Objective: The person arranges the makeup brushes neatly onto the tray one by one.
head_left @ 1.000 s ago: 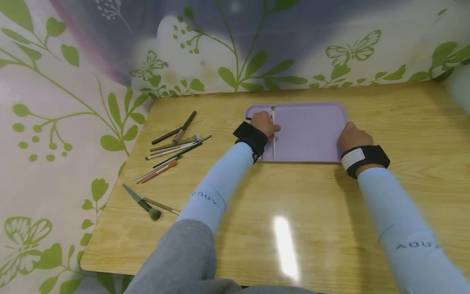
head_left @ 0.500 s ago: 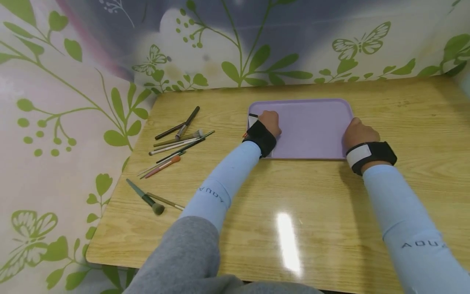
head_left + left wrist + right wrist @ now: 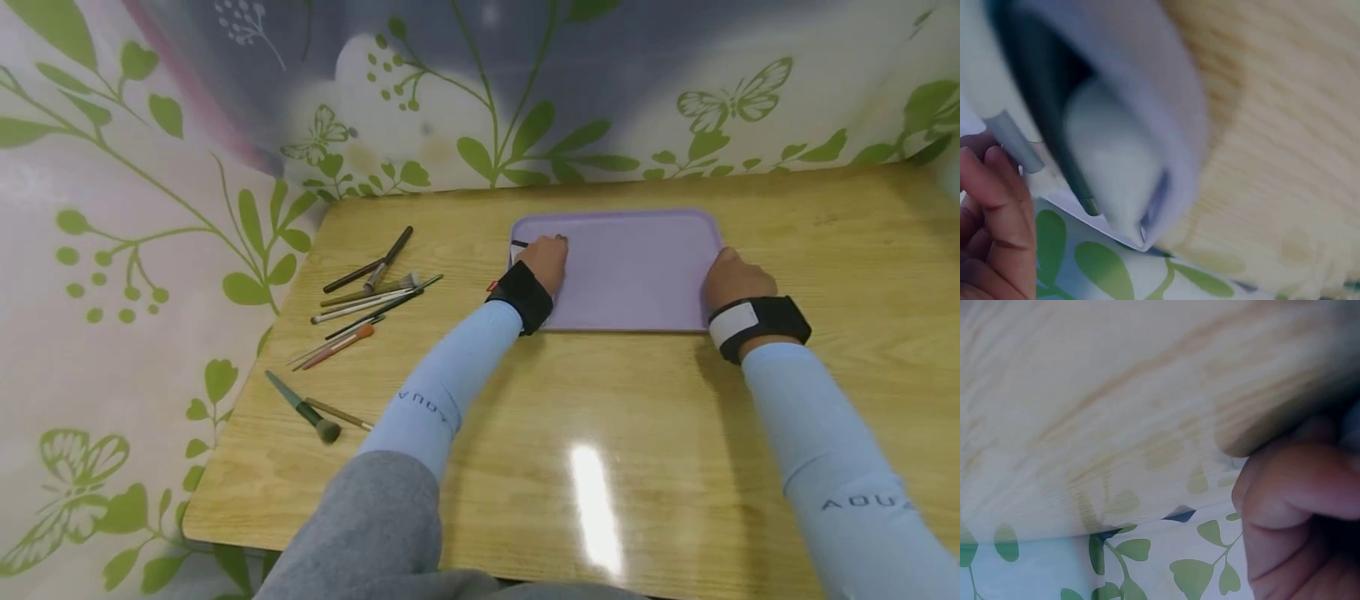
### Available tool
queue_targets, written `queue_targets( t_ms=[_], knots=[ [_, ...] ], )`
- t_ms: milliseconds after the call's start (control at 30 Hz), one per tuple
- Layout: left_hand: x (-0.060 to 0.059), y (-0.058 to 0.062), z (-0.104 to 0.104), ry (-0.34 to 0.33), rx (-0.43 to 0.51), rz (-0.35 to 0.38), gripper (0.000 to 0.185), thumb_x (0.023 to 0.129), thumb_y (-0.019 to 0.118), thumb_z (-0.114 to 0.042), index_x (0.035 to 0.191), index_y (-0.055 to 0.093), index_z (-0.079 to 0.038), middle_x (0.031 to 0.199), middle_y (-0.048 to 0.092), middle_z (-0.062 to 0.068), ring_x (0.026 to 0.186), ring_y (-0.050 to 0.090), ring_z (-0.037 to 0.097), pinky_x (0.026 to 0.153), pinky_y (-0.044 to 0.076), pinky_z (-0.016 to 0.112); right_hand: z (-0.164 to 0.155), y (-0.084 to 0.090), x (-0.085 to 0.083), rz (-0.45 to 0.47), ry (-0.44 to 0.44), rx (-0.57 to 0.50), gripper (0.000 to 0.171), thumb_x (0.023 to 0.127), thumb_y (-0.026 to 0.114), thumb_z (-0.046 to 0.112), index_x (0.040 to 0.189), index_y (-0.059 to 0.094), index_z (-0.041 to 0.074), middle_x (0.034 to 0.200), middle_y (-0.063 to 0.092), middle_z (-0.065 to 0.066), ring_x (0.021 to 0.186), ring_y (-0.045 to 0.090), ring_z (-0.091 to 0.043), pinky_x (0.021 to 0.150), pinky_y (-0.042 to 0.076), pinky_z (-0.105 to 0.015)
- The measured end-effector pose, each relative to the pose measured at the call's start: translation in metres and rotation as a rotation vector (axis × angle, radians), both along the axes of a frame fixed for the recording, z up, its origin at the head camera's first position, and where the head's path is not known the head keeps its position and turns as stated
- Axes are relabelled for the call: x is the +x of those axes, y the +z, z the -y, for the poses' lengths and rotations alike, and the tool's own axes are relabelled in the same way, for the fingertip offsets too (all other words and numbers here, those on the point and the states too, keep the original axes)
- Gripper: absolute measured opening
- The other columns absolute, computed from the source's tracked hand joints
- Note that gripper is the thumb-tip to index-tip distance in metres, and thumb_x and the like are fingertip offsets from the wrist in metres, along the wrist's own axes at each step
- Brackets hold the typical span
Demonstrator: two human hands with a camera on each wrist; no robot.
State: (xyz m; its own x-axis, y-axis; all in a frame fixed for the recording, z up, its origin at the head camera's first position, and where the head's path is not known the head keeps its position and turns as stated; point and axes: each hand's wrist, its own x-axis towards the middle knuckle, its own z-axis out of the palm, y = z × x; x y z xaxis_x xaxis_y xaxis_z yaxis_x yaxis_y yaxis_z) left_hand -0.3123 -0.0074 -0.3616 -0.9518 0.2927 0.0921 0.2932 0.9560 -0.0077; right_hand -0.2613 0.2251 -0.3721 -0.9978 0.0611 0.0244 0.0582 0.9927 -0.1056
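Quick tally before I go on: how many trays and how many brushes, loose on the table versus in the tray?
Purple tray: 1
Brushes loose on the table: 9, as far as the pile separates
Brushes in the tray by the left hand: 2 visible
Total: 12

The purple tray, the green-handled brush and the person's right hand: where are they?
purple tray (image 3: 637, 275), head view, bare middle of its floor.
green-handled brush (image 3: 300, 408), head view, its handle near the table's front left.
right hand (image 3: 733, 277), head view, back of the hand at the tray's right edge.
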Motion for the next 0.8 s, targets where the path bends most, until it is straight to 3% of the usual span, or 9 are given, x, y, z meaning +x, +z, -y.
queue_targets(
  t_ms=[133, 233, 300, 433, 533, 600, 733, 800],
  knots=[
    [0.000, 0.008, 0.031, -0.075, 0.148, 0.099, 0.033, 0.079, 0.053, -0.022, 0.048, 0.045, -0.012, 0.045, 0.042, -0.003, 0.039, 0.038, 0.008, 0.039, 0.031, 0.020, 0.008, -0.008, -0.002, 0.038, 0.001, -0.008, 0.016, 0.086, 0.024, 0.000, 0.087, 0.034, -0.011, 0.060, 0.050, -0.027, 0.048, 0.050, -0.032, 0.038, 0.035, -0.037],
    [-0.003, 0.020, 0.069, -0.100, 0.182, 0.090, 0.045, 0.078, 0.051, -0.024, 0.038, 0.033, -0.015, 0.037, 0.025, -0.006, 0.032, 0.020, 0.005, 0.035, 0.018, 0.020, 0.009, -0.009, -0.002, 0.057, 0.014, -0.011, 0.017, 0.086, 0.023, 0.000, 0.089, 0.034, -0.012, 0.060, 0.050, -0.027, 0.048, 0.050, -0.032, 0.037, 0.035, -0.036],
    [-0.003, 0.032, 0.097, -0.061, 0.153, 0.104, 0.044, 0.078, 0.049, -0.023, 0.039, 0.031, -0.014, 0.037, 0.020, -0.006, 0.033, 0.015, 0.005, 0.036, 0.016, 0.021, 0.007, -0.007, -0.001, 0.060, 0.010, -0.020, 0.017, 0.086, 0.023, 0.001, 0.088, 0.034, -0.012, 0.061, 0.050, -0.028, 0.049, 0.050, -0.033, 0.037, 0.035, -0.037],
    [0.004, 0.048, 0.154, 0.096, 0.052, 0.169, 0.040, 0.078, 0.051, -0.021, 0.043, 0.034, -0.013, 0.039, 0.021, -0.005, 0.035, 0.019, 0.008, 0.037, 0.021, 0.023, 0.002, 0.000, 0.001, 0.058, 0.003, -0.014, 0.018, 0.085, 0.022, 0.001, 0.087, 0.033, -0.012, 0.062, 0.049, -0.029, 0.049, 0.050, -0.034, 0.037, 0.035, -0.037],
    [0.010, 0.043, 0.193, 0.198, -0.015, 0.215, 0.036, 0.077, 0.051, -0.015, 0.046, 0.034, -0.012, 0.041, 0.024, -0.004, 0.037, 0.023, 0.009, 0.037, 0.023, 0.023, -0.001, 0.002, 0.001, 0.072, 0.012, -0.004, 0.018, 0.085, 0.022, 0.000, 0.088, 0.033, -0.014, 0.060, 0.048, -0.029, 0.048, 0.050, -0.033, 0.037, 0.034, -0.037],
    [0.012, 0.033, 0.216, 0.224, -0.028, 0.235, 0.034, 0.078, 0.047, -0.010, 0.046, 0.034, -0.012, 0.043, 0.023, -0.004, 0.039, 0.021, 0.010, 0.038, 0.021, 0.024, -0.002, 0.002, 0.001, 0.080, 0.023, 0.001, 0.017, 0.085, 0.022, 0.000, 0.088, 0.032, -0.014, 0.059, 0.047, -0.028, 0.048, 0.049, -0.032, 0.037, 0.034, -0.036],
    [0.017, 0.014, 0.246, 0.186, -0.026, 0.216, 0.029, 0.078, 0.044, 0.000, 0.051, 0.045, -0.008, 0.050, 0.038, 0.003, 0.046, 0.029, 0.014, 0.044, 0.024, 0.026, 0.000, 0.000, 0.000, 0.083, 0.030, -0.003, 0.017, 0.085, 0.024, 0.001, 0.088, 0.033, -0.014, 0.059, 0.047, -0.028, 0.047, 0.049, -0.032, 0.036, 0.034, -0.036],
    [0.020, 0.006, 0.255, 0.146, -0.028, 0.205, 0.019, 0.078, 0.048, 0.001, 0.064, 0.058, -0.005, 0.063, 0.053, 0.008, 0.054, 0.043, 0.018, 0.050, 0.034, 0.028, 0.002, -0.002, 0.000, 0.085, 0.029, -0.011, 0.018, 0.085, 0.023, 0.002, 0.088, 0.033, -0.013, 0.060, 0.047, -0.029, 0.047, 0.049, -0.033, 0.036, 0.034, -0.036]
  ],
)
